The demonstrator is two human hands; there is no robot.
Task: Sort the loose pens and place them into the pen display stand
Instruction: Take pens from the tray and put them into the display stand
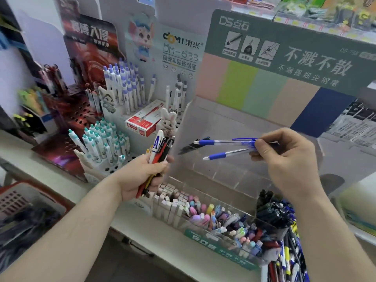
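Lower right of frame: a clear acrylic tiered pen display stand (203, 202) is seen on the pale counter (146, 226), its front compartments packed with pastel-capped pens (205, 212), white square-capped pens (168, 200) and dark blue and black pens (274, 210). A green label strip (219, 249) is fixed along its front edge.

Lower left: a red plastic basket (24, 192) is partly in view at the frame edge.

Centre left: the left hand (142, 176) is raised, fingers curled tight round a mixed bundle of loose pens (160, 149), white, red and black barrels, held roughly upright beside the stand's left wall.

Centre right: the right hand (289, 157) is held over the stand's empty upper tiers. Two clear ballpoint pens with blue grips (223, 148) are pinched at their rear ends between thumb and fingertips, tips pointing toward frame left, the pair splayed apart. A black pen (193, 145) is noted lying in an upper tier behind them.

Upper left: white card stands with purple-capped pens (126, 82) and teal-capped pens (101, 139) are seen, with a red and white pen box (142, 121) between them.

Upper right: a green header card with pastel stripes (284, 64) stands behind.
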